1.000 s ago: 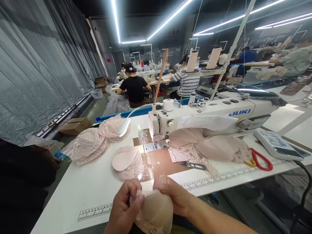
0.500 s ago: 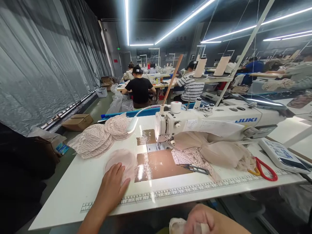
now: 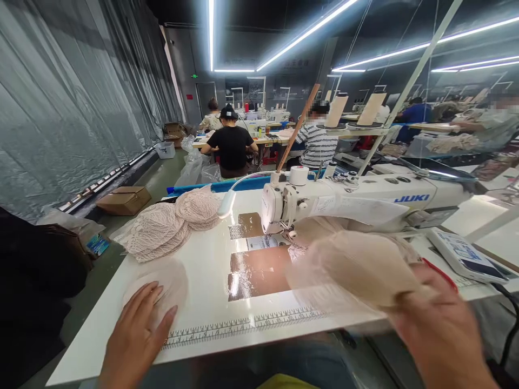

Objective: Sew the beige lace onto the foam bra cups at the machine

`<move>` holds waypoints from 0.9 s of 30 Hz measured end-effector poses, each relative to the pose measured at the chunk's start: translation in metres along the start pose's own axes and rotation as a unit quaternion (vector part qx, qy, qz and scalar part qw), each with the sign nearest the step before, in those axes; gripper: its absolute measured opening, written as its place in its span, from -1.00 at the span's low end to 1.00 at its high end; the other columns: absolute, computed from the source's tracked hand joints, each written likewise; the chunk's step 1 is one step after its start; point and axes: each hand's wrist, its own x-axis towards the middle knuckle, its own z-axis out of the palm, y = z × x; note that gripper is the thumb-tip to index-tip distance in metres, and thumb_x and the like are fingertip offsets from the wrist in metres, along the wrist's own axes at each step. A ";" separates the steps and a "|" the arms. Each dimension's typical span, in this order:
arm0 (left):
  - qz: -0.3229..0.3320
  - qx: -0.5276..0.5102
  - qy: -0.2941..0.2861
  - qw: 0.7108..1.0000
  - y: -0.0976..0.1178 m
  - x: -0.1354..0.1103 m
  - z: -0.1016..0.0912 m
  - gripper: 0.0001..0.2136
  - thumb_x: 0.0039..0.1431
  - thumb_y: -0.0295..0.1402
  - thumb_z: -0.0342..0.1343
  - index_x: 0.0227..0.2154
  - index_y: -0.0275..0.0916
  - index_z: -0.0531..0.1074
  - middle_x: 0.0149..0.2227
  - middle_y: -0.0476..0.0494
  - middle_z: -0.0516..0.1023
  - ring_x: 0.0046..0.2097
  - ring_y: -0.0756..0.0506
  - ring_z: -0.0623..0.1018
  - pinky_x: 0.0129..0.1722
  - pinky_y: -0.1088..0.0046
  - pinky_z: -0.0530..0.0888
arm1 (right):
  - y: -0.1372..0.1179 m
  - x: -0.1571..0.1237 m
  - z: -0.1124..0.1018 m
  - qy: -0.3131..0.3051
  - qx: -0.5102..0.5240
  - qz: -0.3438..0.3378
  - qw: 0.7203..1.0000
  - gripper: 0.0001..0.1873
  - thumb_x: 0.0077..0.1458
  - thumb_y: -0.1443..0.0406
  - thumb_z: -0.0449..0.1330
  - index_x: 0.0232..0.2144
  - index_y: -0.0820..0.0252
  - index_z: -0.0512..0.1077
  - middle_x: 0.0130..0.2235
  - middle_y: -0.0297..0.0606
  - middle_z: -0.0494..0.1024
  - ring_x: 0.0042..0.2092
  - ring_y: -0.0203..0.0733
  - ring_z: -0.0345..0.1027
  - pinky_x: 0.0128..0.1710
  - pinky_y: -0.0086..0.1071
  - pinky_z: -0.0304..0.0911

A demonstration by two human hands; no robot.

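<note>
White tabletop [image 3: 206, 275] partly behind blurred beige fabric [image 3: 357, 265]

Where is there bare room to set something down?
The tabletop is bare between the pale fabric under the left hand and the brown panels; also left of that hand. Crowded: back left, with lace stacks, and before the sewing machine, where the right hand holds sheer cloth.

Left fingers [image 3: 140, 302] on fabric [image 3: 177, 282], right fingers [image 3: 440, 297] gripping mesh [image 3: 357, 265]
</note>
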 end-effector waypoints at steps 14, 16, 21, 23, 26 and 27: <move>-0.076 -0.580 -0.497 0.641 0.126 0.011 0.029 -0.67 -0.03 -0.13 0.24 -0.47 -0.35 0.39 -0.58 0.03 0.25 -0.54 0.09 0.23 -0.58 0.62 0.17 | 0.025 -0.005 0.105 -0.405 0.014 0.158 0.900 -0.60 -0.11 0.16 0.33 -0.21 0.19 0.40 -0.46 -0.43 0.33 -0.47 -0.39 0.14 -0.49 -0.53 0.07; -0.097 -0.578 -0.446 0.676 0.129 0.011 0.031 -0.67 -0.03 -0.16 0.25 -0.53 -0.34 0.32 -0.57 0.04 0.21 -0.52 0.10 0.19 -0.56 0.62 0.13 | 0.034 -0.003 0.105 -0.405 0.066 0.220 0.885 -0.51 -0.18 0.14 0.37 -0.20 0.20 0.37 -0.43 -0.41 0.35 -0.45 -0.37 0.18 -0.46 -0.51 0.11; -0.084 -0.505 -0.497 0.701 0.118 0.015 0.027 -0.71 0.02 -0.16 0.20 -0.43 -0.34 0.39 -0.51 0.02 0.27 -0.47 0.06 0.23 -0.50 0.58 0.16 | 0.035 0.006 0.096 -0.362 -0.095 0.087 0.923 -0.78 0.03 0.19 0.22 -0.47 0.26 0.40 -0.47 -0.35 0.37 -0.43 -0.32 0.21 -0.41 -0.45 0.13; -0.100 -0.423 -0.443 0.784 0.104 0.016 0.023 -0.74 0.07 -0.17 0.15 -0.40 -0.32 0.43 -0.47 -0.01 0.34 -0.42 0.02 0.28 -0.44 0.56 0.20 | 0.031 0.011 0.088 -0.269 -0.187 -0.014 0.945 -0.81 0.04 0.22 0.19 -0.50 0.24 0.39 -0.50 -0.36 0.37 -0.43 -0.30 0.22 -0.43 -0.44 0.11; -0.153 -0.274 -0.277 0.908 0.086 0.013 0.017 -0.79 0.12 -0.20 0.10 -0.37 -0.26 0.43 -0.48 0.01 0.37 -0.41 0.00 0.31 -0.42 0.55 0.22 | 0.030 0.014 0.079 -0.145 -0.253 -0.104 0.951 -0.83 0.06 0.24 0.17 -0.52 0.19 0.36 -0.54 -0.38 0.34 -0.48 -0.30 0.21 -0.47 -0.43 0.09; -0.167 -0.257 -0.237 0.922 0.084 0.011 0.017 -0.80 0.12 -0.20 0.10 -0.39 -0.25 0.43 -0.51 0.03 0.35 -0.43 0.01 0.30 -0.44 0.55 0.22 | 0.032 0.014 0.079 -0.111 -0.266 -0.128 0.949 -0.83 0.07 0.25 0.16 -0.52 0.18 0.35 -0.55 -0.39 0.34 -0.50 -0.30 0.21 -0.47 -0.43 0.09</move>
